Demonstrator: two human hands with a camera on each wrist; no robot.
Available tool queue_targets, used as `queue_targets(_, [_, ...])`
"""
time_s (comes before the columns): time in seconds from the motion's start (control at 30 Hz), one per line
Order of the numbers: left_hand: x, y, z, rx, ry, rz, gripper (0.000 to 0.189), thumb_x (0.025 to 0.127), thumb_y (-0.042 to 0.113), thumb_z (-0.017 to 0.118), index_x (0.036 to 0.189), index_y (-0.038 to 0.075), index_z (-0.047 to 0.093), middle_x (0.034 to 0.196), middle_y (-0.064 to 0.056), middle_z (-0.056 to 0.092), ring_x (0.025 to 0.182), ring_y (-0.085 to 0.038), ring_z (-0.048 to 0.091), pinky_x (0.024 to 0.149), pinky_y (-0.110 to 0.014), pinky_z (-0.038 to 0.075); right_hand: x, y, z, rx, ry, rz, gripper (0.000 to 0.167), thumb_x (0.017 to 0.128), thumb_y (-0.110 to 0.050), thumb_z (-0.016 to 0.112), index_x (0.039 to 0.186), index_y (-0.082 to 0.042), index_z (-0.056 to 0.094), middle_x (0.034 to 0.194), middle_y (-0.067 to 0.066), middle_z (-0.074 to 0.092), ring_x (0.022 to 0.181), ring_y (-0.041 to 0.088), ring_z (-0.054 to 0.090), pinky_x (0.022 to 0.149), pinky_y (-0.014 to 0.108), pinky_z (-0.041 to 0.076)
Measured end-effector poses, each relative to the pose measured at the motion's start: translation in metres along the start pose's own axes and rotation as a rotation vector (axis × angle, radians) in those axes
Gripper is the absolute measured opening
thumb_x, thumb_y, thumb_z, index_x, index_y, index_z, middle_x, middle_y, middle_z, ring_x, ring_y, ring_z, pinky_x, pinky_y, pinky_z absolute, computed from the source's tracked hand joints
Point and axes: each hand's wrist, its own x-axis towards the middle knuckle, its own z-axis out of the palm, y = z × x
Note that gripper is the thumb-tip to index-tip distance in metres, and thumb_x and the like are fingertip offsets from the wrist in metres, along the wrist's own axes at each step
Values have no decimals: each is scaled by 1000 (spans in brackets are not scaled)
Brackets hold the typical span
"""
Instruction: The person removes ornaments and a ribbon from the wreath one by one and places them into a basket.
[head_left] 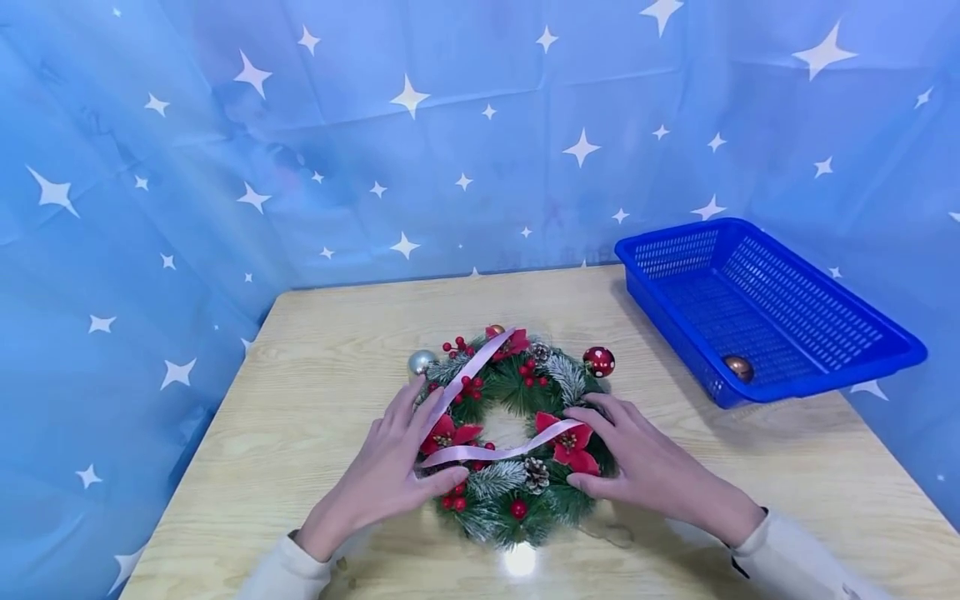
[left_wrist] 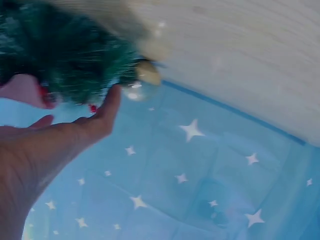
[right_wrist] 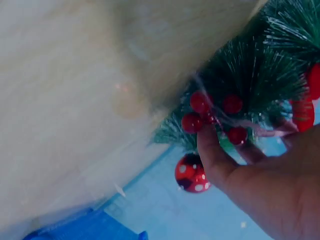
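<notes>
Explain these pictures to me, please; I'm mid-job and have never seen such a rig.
No machine works here, only a person's left grip and right grip, which are bare hands. The widest picture comes from a camera on the person's head, looking forward and down; the other two come from cameras on each wrist. On the table lies a green wreath with red flowers and berries, and a pale ribbon across it. A blue basket at the back right holds a coppery ball. The grips touch opposite sides of the wreath; whether they hold it firmly, I cannot tell.
</notes>
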Motion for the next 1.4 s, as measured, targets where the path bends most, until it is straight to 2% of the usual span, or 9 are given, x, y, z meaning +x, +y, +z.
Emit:
queue_targets(0.23, [-3, 20, 7, -2, -15, -85, 120, 89, 85, 67, 178, 30, 8, 181, -18, 4, 160, -54, 19, 105, -87, 32, -1, -7, 3, -26, 61, 24, 83, 92, -65, 81, 158, -21, 56, 158, 15, 48, 134, 47, 55, 82, 67, 59])
queue_targets(0.43, [-10, 24, 13, -29, -21, -188, 130, 85, 88, 68, 178, 20, 6, 182, -12, -7, 162, -51, 13, 107, -88, 29, -4, -14, 10, -23, 101, 27, 83, 90, -62, 84, 156, -18, 58, 155, 16, 51, 131, 47, 57, 82, 67, 60])
queue_targets(0.57, [-13, 28, 17, -44, -1, -213, 134, 83, 88, 71, 178, 19, 6, 182, -15, -6, 162, -51, 14, 108, -86, 30, -5, -20, 16, -52, 138, 27, 81, 89, -59, 86, 154, -17, 60, 154, 19, 52, 130, 48, 58, 84, 67, 59])
queue_targets(0.7, [-14, 32, 22, -27, 7, -197, 136, 80, 84, 77, 177, 17, 10, 180, -23, 2, 161, -51, 19, 105, -85, 35, -11, -27, 20, -75, 163, 39, 80, 90, -60, 84, 152, -16, 61, 153, 21, 53, 127, 50, 59, 82, 67, 59])
queue_targets(0.83, [-14, 32, 24, -23, -16, -180, 135, 82, 76, 84, 176, 11, 13, 180, -22, 2, 161, -50, 20, 104, -85, 37, -16, -31, 20, -88, 177, 48, 81, 92, -65, 81, 154, -17, 60, 154, 21, 52, 127, 49, 59, 79, 66, 59])
queue_targets(1.0, [-15, 28, 23, -35, -44, -187, 133, 81, 69, 88, 176, 10, 15, 181, -20, 1, 159, -51, 22, 105, -85, 35, -20, -30, 18, -86, 162, 23, 84, 94, -68, 77, 158, -18, 56, 161, 17, 46, 132, 46, 57, 84, 67, 58])
queue_targets(1.13, [-15, 25, 22, -34, -63, -169, 133, 82, 69, 87, 176, 10, 14, 181, -19, -2, 160, -52, 21, 107, -84, 34, -24, -25, 14, -93, 184, 1, 85, 94, -65, 78, 159, -17, 54, 165, 16, 41, 136, 45, 53, 91, 71, 55])
queue_targets(1.27, [-12, 22, 19, -30, -82, -139, 133, 83, 68, 87, 176, 10, 12, 181, -19, -4, 159, -54, 23, 109, -83, 32, -22, -16, 8, -88, 222, -30, 85, 92, -64, 81, 157, -16, 55, 165, 18, 40, 139, 45, 47, 99, 73, 46])
queue_targets(1.4, [-7, 16, 15, -40, -112, -105, 133, 83, 66, 87, 176, 10, 11, 181, -19, -5, 157, -56, 25, 112, -82, 30, -12, -4, 1, -88, 238, -118, 93, 88, -70, 81, 158, -14, 54, 169, 18, 34, 148, 47, 36, 101, 72, 36])
